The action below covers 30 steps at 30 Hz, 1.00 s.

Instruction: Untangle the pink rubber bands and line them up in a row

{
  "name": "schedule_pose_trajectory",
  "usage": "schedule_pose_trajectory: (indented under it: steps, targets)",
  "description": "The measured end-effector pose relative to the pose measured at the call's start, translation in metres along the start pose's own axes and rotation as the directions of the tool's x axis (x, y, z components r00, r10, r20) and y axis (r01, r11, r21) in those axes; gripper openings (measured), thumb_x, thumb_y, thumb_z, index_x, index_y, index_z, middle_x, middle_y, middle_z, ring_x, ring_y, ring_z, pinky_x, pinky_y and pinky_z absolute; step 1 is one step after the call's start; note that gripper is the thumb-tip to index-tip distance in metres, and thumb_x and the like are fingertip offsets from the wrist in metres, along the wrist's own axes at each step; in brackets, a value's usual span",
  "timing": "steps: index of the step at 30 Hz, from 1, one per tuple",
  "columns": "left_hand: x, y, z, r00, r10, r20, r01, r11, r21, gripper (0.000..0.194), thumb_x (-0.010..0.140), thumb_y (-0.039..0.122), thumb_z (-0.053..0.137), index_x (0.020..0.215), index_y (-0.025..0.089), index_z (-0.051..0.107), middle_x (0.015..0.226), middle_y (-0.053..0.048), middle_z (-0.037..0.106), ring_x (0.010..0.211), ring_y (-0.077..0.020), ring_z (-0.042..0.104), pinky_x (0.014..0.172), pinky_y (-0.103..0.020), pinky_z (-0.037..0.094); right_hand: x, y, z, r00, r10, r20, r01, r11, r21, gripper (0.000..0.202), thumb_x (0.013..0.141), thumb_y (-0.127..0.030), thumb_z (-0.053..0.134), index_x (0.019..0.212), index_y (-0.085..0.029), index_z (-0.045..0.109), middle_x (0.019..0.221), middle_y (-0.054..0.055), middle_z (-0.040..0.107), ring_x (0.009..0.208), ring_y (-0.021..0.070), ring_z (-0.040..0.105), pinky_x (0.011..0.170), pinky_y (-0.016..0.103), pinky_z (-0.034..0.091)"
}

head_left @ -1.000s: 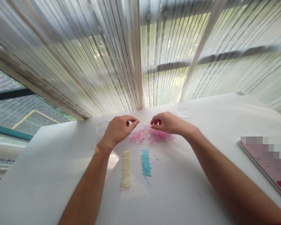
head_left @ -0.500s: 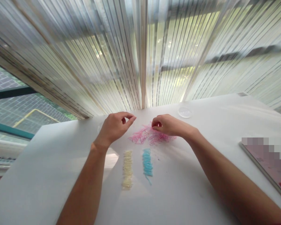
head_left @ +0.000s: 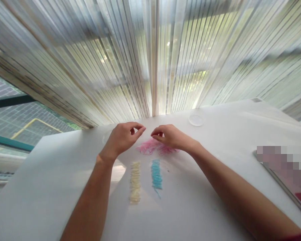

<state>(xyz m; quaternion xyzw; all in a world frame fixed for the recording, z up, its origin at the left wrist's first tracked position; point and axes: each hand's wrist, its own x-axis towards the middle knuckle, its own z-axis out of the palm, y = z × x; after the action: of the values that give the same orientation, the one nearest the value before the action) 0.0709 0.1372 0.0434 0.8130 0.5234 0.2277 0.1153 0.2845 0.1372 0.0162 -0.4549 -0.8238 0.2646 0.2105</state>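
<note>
My left hand [head_left: 126,135] is over the table's far part, thumb and forefinger pinched; whatever is between the tips is too small to make out. Facing it, a short gap to the right, my right hand [head_left: 169,135] is also pinched above a loose pile of pink pieces [head_left: 149,147], and its grip is likewise unclear. The right hand hides part of the pile. Nearer me lie a column of pale yellow pieces [head_left: 135,182] and, to its right, a shorter column of blue pieces [head_left: 156,174], with one piece slanting off its lower end.
A clear round lid or dish [head_left: 196,120] lies behind my right hand on the white table [head_left: 190,207]. A flat pinkish item [head_left: 286,174], partly blurred out, is at the right edge. Striped curtains [head_left: 150,67] hang along the table's far side.
My right hand has moved left over the pink pile, closer to my left hand. My left hand has stayed nearly in place, still pinched. The view has shifted slightly.
</note>
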Motion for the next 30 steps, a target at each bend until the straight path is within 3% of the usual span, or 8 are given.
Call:
schedule_pose_trajectory:
  steps: [4,10,14,18,23,30]
  targets:
    - [0.000,-0.002,0.002,0.999,-0.006,0.037,0.006,1.000,-0.015,0.026,0.091,0.043,0.060,0.094,0.023,0.077,0.089,-0.001,0.078,0.070,-0.0152,0.064,0.069,-0.028,0.047,-0.005,0.011,-0.015,0.998,0.059,-0.034,-0.062,0.995,-0.084,0.023,0.091,-0.017,0.057,0.103,-0.018,0.077,0.097,0.006,0.077,0.086,0.0174,0.068,0.079,0.027,0.049]
    - [-0.001,0.002,0.008,0.982,0.030,0.185,-0.012,0.995,-0.101,0.027,0.092,0.040,0.057,0.097,0.023,0.077,0.093,-0.003,0.078,0.078,-0.0174,0.067,0.070,-0.028,0.049,-0.013,0.019,-0.031,0.963,0.184,0.195,-0.150,0.973,-0.173,0.026,0.082,-0.030,0.069,0.105,-0.019,0.076,0.095,0.006,0.076,0.078,0.0180,0.067,0.066,0.025,0.047]
    - [-0.001,0.001,0.007,0.979,0.009,0.203,0.005,0.998,-0.068,0.027,0.092,0.040,0.056,0.097,0.024,0.076,0.094,-0.002,0.077,0.079,-0.0172,0.067,0.071,-0.028,0.048,-0.013,0.012,-0.029,0.952,0.207,0.226,-0.165,0.968,-0.192,0.021,0.081,-0.024,0.068,0.099,-0.020,0.076,0.093,0.005,0.075,0.077,0.0177,0.066,0.064,0.025,0.045]
    - [-0.001,-0.007,0.000,0.988,-0.052,0.144,0.050,0.999,0.014,0.027,0.091,0.042,0.057,0.097,0.025,0.077,0.090,-0.001,0.077,0.077,-0.0180,0.066,0.070,-0.029,0.047,-0.012,0.010,-0.026,0.952,0.212,0.221,-0.172,0.967,-0.189,0.017,0.081,-0.016,0.063,0.091,-0.021,0.076,0.088,0.004,0.075,0.073,0.0165,0.064,0.061,0.024,0.043]
    - [-0.001,-0.011,-0.007,0.993,-0.047,0.111,0.048,0.999,0.001,0.027,0.089,0.043,0.059,0.096,0.024,0.076,0.091,-0.001,0.077,0.073,-0.0168,0.064,0.071,-0.030,0.048,-0.013,0.008,-0.027,0.968,0.165,0.190,-0.143,0.982,-0.123,0.017,0.081,-0.016,0.060,0.087,-0.020,0.075,0.082,0.003,0.074,0.068,0.0149,0.062,0.060,0.024,0.041]
    - [-0.003,-0.009,-0.009,0.994,-0.056,0.095,0.054,0.998,0.026,0.026,0.088,0.043,0.059,0.095,0.024,0.077,0.088,-0.001,0.077,0.071,-0.0169,0.064,0.071,-0.030,0.048,-0.007,0.001,-0.013,1.000,0.010,0.025,-0.009,1.000,-0.019,0.014,0.085,-0.016,0.062,0.091,-0.018,0.075,0.088,0.004,0.074,0.077,0.0149,0.063,0.070,0.025,0.044]
